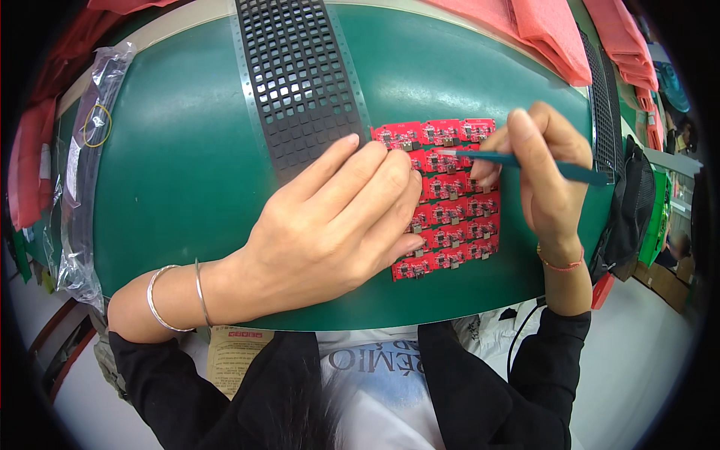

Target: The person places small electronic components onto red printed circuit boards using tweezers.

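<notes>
A panel of red circuit boards, joined in rows and dotted with small chips and metal connectors, lies on the green table mat. My left hand rests palm down over its left edge. The fingers are stretched out, the thumb lies on the lower boards, and the little finger reaches over a black strip of small square pads on clear film. In my right hand, closed in a pinch, is a pair of dark teal tweezers. Their pale tip is over the second row; whether it grips anything is too small to tell.
The green mat covers the curved table. A clear plastic bag with a rubber band lies along the left edge. Pink foam sheets line the far side. Another black perforated strip and a black mesh bag are at the right.
</notes>
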Demonstrator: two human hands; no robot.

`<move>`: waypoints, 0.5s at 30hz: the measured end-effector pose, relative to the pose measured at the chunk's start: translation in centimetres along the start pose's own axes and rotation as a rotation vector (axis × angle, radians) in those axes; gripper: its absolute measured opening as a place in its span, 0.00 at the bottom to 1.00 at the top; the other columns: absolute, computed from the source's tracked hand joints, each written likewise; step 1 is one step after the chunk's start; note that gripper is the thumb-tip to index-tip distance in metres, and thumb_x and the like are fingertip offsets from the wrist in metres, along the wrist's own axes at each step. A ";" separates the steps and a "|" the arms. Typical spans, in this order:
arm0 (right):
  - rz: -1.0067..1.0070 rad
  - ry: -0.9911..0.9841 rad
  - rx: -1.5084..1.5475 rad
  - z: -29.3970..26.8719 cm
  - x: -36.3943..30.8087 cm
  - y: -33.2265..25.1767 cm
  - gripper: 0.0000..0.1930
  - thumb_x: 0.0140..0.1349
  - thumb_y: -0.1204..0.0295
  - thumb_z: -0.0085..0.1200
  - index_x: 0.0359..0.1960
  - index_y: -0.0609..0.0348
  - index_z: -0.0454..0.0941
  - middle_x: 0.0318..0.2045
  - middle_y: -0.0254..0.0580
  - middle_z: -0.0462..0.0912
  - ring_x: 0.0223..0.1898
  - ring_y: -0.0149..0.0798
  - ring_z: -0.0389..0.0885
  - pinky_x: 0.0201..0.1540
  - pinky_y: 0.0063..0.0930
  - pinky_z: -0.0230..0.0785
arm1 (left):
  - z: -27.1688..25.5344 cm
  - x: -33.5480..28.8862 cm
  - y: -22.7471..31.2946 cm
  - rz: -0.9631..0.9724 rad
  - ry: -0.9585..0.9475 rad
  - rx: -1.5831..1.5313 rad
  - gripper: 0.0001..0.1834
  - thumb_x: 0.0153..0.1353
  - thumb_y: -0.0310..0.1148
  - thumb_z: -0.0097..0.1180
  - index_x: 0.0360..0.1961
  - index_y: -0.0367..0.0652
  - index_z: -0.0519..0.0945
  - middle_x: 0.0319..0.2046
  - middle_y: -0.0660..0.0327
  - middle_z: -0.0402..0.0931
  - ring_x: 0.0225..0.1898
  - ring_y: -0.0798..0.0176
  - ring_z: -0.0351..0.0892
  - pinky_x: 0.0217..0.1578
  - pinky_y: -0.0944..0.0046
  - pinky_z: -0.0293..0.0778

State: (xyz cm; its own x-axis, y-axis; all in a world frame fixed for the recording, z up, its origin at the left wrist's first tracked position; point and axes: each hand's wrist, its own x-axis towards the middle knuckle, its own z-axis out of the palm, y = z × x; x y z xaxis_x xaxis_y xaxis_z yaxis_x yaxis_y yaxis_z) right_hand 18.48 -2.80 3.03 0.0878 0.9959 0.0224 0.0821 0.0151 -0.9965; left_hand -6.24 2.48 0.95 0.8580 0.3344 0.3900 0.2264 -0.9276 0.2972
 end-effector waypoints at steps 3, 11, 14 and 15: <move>-0.055 -0.031 -0.104 1.8 2.5 -1.2 0.14 0.76 0.69 0.54 0.30 0.64 0.76 0.25 0.43 0.85 0.27 0.33 0.87 0.29 0.22 0.78 | -0.9 -0.2 0.4 -0.076 0.029 0.065 0.30 0.54 0.46 0.69 0.51 0.31 0.84 0.48 0.47 0.79 0.50 0.43 0.82 0.52 0.51 0.82; 0.014 -0.118 0.041 6.0 6.2 1.4 0.19 0.70 0.63 0.65 0.24 0.62 0.78 0.19 0.36 0.83 0.23 0.25 0.85 0.25 0.17 0.75 | -0.4 -1.2 -0.5 -0.122 0.047 0.194 0.24 0.53 0.38 0.71 0.45 0.31 0.86 0.47 0.48 0.82 0.52 0.46 0.84 0.52 0.54 0.83; 0.052 -0.114 0.028 6.1 6.3 1.4 0.19 0.70 0.63 0.64 0.24 0.62 0.78 0.20 0.36 0.84 0.23 0.25 0.85 0.25 0.17 0.76 | -0.4 -1.3 -0.7 -0.101 0.061 0.221 0.23 0.51 0.37 0.71 0.44 0.31 0.86 0.46 0.48 0.82 0.51 0.47 0.85 0.51 0.55 0.84; 0.047 -0.106 0.032 6.2 6.3 1.5 0.19 0.70 0.63 0.64 0.24 0.62 0.77 0.20 0.36 0.84 0.24 0.25 0.85 0.25 0.17 0.76 | -0.4 -1.4 -0.8 -0.097 0.064 0.222 0.22 0.51 0.36 0.71 0.44 0.31 0.87 0.46 0.48 0.82 0.51 0.47 0.85 0.51 0.54 0.84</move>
State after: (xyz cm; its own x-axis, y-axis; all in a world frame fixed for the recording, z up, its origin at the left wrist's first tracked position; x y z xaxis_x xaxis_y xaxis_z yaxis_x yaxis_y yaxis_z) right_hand 13.04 4.06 1.18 -0.0151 0.9994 -0.0312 0.0484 -0.0305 -0.9984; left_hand -7.80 2.80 0.54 0.7980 0.4271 0.4253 0.4081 -0.9021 0.1403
